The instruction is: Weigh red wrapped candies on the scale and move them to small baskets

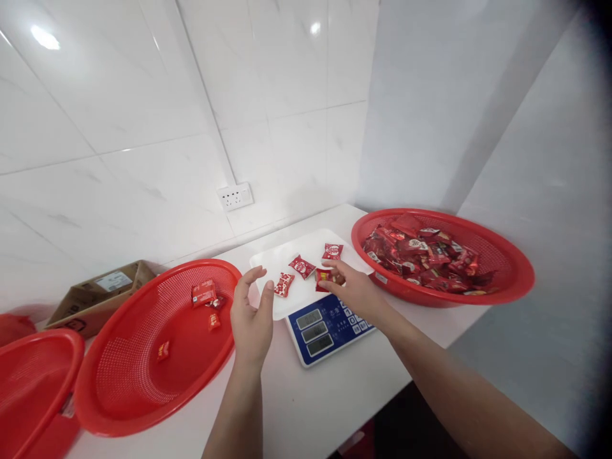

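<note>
A white weighing tray (306, 296) sits on a digital scale (315, 335) with a blue panel. Three small red wrapped packets lie apart on it: a spotted packet (284, 285), a middle packet (301, 267) and a rear packet (332, 251). My right hand (356, 290) reaches over the tray's right side, its fingers closed on a red and yellow packet (324, 279), which they partly hide. At the tray's left edge is my left hand (252, 322), thumb and fingers spread, holding nothing.
A red basket (514, 271) heaped with red packets stands at right. On the left, another red basket (124, 376) holds several packets, with a further red basket (43, 382) beside it. Behind them is a cardboard box (90, 312). A wall socket (235, 196) sits above the table (306, 408).
</note>
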Tool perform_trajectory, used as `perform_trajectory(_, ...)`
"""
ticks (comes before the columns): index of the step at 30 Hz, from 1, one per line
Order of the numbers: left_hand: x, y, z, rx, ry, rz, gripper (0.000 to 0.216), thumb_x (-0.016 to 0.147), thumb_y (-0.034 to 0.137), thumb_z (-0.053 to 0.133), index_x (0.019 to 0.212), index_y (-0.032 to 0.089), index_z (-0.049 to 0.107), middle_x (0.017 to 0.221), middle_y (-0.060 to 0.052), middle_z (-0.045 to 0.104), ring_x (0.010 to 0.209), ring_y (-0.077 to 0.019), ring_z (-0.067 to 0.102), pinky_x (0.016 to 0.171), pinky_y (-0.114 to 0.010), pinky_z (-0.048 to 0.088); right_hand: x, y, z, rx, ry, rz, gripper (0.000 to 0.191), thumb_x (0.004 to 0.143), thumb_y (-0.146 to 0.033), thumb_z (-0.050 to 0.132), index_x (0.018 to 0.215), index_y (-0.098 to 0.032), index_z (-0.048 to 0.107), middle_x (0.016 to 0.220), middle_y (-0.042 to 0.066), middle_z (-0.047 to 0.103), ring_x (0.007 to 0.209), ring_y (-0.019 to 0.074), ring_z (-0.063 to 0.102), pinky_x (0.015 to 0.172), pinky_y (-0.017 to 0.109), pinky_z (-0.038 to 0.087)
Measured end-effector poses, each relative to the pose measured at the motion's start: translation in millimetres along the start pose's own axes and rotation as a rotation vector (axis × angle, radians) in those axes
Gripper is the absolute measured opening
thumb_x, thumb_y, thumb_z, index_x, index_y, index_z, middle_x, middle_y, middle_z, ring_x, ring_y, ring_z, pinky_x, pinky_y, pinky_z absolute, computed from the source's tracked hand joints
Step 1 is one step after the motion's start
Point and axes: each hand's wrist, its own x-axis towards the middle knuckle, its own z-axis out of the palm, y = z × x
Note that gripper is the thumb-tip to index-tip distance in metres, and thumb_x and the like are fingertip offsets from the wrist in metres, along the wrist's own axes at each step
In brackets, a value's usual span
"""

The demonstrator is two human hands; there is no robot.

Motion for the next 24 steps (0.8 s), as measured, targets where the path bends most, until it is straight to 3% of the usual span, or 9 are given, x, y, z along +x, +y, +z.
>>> perform_trajectory(3,-2,2,-2,-0.035,0.014,0.008,0.022,0.084,0.032,0.056,0.105,0.026,0.056,0.111,-0.004,0.062,0.113,-0.0201,0.052,0.1,-0.041,0.037,5,-2,2,-0.04,0.075,-0.065,0.043,0.08,-0.033,0.055,0.122,-0.025,0.05,0.118,0.007,0.062,0.078,0.0186,0.06,0.077,0.038,0.047)
perform_trajectory(5,-2,2,-3,-0.072,0.038,0.03,0.021,0.084,0.031,0.056,0.105,0.025,0.057,0.11,-0.004,0.062,0.112,-0.0196,0.053,0.1,-0.04,0.037,3,3,1,-0.021,0.128,-0.094,0.039,0.083,-0.035,0.051,0.121,-0.024,0.052,0.12,0.007,0.06,0.076,0.0179,0.06,0.072,0.036,0.049)
perform_trajectory(9,-1,4,-6,-0.184,0.108,0.076,0.02,0.085,0.029,0.056,0.104,0.024,0.057,0.106,-0.005,0.062,0.106,-0.0184,0.056,0.098,-0.039,0.039,-16,30,-6,0.032,0.288,-0.082,0.03,0.083,-0.038,0.05,0.105,-0.02,0.06,0.096,0.006,0.068,0.067,0.0168,0.06,0.062,0.03,0.049)
perform_trajectory(13,0,7,-10,-0.241,0.173,0.092,0.02,0.086,0.029,0.055,0.105,0.024,0.056,0.103,-0.004,0.063,0.102,-0.0158,0.058,0.09,-0.031,0.045,-45,74,-17,0.064,0.456,-0.052,0.025,0.082,-0.041,0.049,0.089,-0.02,0.061,0.073,0.003,0.067,0.062,0.0172,0.06,0.058,0.028,0.049)
perform_trajectory(18,0,10,-13,-0.286,0.236,0.105,0.017,0.088,0.027,0.052,0.104,0.024,0.056,0.1,-0.003,0.064,0.1,-0.0138,0.059,0.09,-0.028,0.045,-71,120,-31,-0.103,0.352,0.073,0.023,0.079,-0.042,0.048,0.08,-0.022,0.06,0.07,0.003,0.067,0.064,0.0194,0.062,0.062,0.029,0.049)
perform_trajectory(24,-1,10,-9,-0.263,0.222,0.084,0.018,0.088,0.027,0.051,0.105,0.024,0.055,0.1,-0.003,0.064,0.101,-0.0154,0.059,0.091,-0.031,0.046,-76,134,-32,-0.089,0.321,0.219,0.026,0.076,-0.047,0.045,0.074,-0.024,0.057,0.069,0.003,0.066,0.067,0.0219,0.062,0.064,0.032,0.049)
